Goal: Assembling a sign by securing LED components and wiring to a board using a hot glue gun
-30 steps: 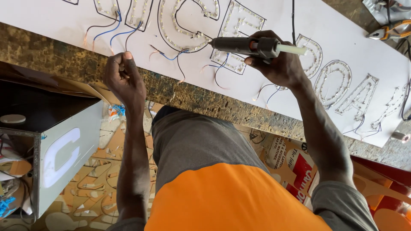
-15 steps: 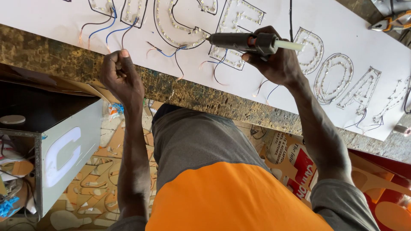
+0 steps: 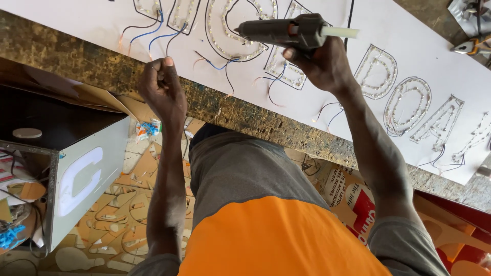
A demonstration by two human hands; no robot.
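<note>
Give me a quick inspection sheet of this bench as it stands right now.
Surface: worn mottled bench edge under a long white sign panel.
Job's things: dark glue gun with pale glue stick; letter outlines filled with small light dots.
Clutter: pliers at far right.
Hands: right hand grips the gun; left hand pinches a thin wire.
Cables: blue, black and red wire tails trailing off the letters.
Surroundings: box with a white letter cutout; cut board scraps on the floor.

so the workbench (image 3: pixel 240 110) is a scuffed, mottled brown top running from 10 o'clock down to 4 o'clock. A long white sheet (image 3: pixel 409 36) covers most of it, with outlined sign letters (image 3: pixel 409 105) and loose wires (image 3: pixel 153 33); pliers (image 3: pixel 473 47) at 2 o'clock
</note>
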